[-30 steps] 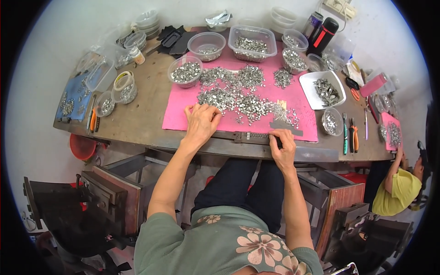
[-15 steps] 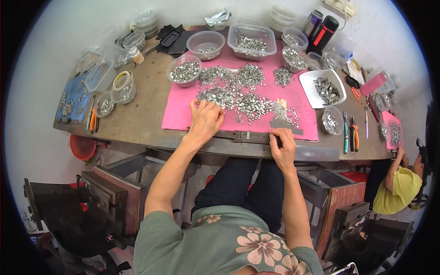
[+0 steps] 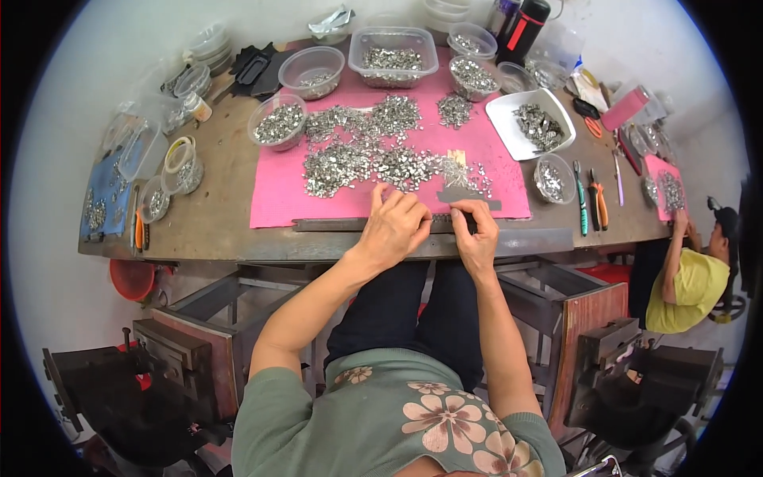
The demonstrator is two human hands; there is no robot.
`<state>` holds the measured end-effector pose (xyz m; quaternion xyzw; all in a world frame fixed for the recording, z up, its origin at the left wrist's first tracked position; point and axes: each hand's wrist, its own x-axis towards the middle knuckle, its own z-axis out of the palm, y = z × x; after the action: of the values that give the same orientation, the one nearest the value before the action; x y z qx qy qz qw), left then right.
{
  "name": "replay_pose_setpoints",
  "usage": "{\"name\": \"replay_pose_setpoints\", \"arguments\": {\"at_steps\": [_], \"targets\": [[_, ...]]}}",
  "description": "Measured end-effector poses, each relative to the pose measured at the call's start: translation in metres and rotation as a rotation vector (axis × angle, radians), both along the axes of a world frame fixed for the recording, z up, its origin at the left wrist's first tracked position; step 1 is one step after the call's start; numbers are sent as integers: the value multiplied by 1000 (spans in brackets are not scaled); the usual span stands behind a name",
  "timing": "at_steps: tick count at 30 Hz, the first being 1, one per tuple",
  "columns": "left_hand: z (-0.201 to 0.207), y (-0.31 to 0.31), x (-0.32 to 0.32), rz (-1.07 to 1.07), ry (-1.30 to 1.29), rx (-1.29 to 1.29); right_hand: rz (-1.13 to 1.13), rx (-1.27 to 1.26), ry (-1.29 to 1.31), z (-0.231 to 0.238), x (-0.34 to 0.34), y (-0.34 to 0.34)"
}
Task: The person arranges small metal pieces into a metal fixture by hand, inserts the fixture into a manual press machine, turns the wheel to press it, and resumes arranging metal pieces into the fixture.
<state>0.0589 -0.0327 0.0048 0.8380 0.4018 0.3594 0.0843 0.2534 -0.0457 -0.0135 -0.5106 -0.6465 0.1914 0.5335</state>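
Observation:
A long dark metal bar fixture lies along the front edge of the bench, on the pink mat. Over its middle, my left hand has its fingers curled together, thumb and fingertips down at the bar. Anything small between them is too fine to see. Close by on the right, my right hand bends its thumb and forefinger together at the bar's other part; what they grip cannot be made out. Piles of small shiny metal pieces lie just beyond both hands, with thin silvery pins beside them.
Clear tubs of metal parts and a white tray ring the mat. On the right lie orange-handled pliers and a green-handled tool. A flat grey metal strip runs along the front edge. Another person works far right.
My left hand has moved right along the bar, close to my right hand. My right hand's fingertips have shifted slightly. The whole view has turned, so the bench sits further left and higher.

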Motion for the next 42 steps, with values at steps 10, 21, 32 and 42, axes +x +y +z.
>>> {"name": "replay_pose_setpoints", "arguments": {"at_steps": [10,21,32,42], "targets": [[-2,-2,0,27,29,45,7,19,1,1,0,-1],[-12,-23,-39,262,-212,12,34,4,-148,3,-4,0],[-19,-31,-45,282,-59,22,-19,139,-424,3,8,-12],[-25,-40,-40,250,-112,52,-28,240,-465,-12,8,-33]]}}
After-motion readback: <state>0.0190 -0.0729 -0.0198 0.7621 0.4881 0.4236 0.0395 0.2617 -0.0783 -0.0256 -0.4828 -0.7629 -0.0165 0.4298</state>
